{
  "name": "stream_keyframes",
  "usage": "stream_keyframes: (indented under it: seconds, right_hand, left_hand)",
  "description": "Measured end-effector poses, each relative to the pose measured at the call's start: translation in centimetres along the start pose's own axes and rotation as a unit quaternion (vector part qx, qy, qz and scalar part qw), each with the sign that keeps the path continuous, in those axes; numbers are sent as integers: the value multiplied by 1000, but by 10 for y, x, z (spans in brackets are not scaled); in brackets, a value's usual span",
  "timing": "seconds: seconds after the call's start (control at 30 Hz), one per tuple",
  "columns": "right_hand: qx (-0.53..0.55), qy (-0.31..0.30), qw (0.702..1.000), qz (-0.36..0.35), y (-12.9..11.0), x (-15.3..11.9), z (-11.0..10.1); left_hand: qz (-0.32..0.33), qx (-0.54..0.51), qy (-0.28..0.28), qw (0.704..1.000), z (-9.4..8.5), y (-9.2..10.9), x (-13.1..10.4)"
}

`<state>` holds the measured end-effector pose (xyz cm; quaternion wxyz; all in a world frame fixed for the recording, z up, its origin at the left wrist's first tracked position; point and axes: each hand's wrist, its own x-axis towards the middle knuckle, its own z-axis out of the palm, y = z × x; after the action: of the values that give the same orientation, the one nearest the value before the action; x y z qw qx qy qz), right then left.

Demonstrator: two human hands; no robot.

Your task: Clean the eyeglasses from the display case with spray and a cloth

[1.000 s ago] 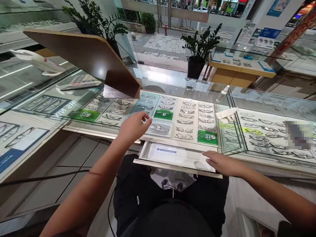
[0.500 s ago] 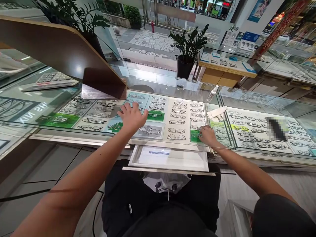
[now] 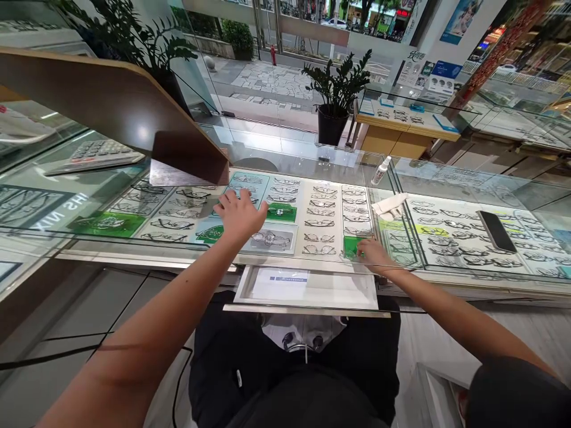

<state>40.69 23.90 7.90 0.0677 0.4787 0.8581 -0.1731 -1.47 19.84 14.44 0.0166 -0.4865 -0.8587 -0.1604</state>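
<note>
My left hand [image 3: 241, 215] rests on the glass counter top [image 3: 285, 160] with its fingers spread and nothing held. Rows of eyeglasses [image 3: 319, 223] lie under the glass. My right hand [image 3: 373, 254] is at the counter's near edge, over a green card [image 3: 351, 245]; its fingers are bent together, and whether they hold anything is too small to tell. A white cloth [image 3: 390, 205] and a small spray bottle [image 3: 381, 170] are on the glass beyond my right hand.
An open drawer [image 3: 339, 290] with a paper juts out above my lap. A phone [image 3: 496, 230] lies at the right. The calculator [image 3: 100, 151] and a tilted wooden board [image 3: 111, 101] are at the left. Behind the counter stands a potted plant [image 3: 332, 122].
My right hand has moved slightly down and left, nearer the counter's front edge. My left hand stays spread on the glass. The view has shifted slightly.
</note>
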Motion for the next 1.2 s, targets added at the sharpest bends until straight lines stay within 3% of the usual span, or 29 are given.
stream_keyframes:
  seconds: [0.27, 0.4, 0.53, 0.63, 0.77, 1.0, 1.2]
  right_hand:
    - [130, -146, 977, -84, -59, -56, -25]
    - [169, -172, 962, -128, -97, -77, -67]
    - [126, -102, 969, -184, -115, -84, -131]
    - [23, -25, 981, -190, -108, -72, -158]
    - [-49, 33, 989, -134, -87, -49, -151]
    - [-45, 78, 993, -82, -61, -36, -123]
    - [-56, 92, 992, -65, -68, -47, -135]
  left_hand:
    - [2, -7, -4, 1000, -4, 3, -3]
    - [4, -3, 3, 1000, -5, 3, -5]
    - [10, 4, 12, 1000, -2, 1, -5]
    - [12, 4, 16, 1000, -2, 1, -5]
    - [10, 2, 16, 1000, -6, 3, -7]
    - [10, -10, 6, 1000, -9, 3, -7]
    - [9, -14, 2, 1000, -9, 3, -7]
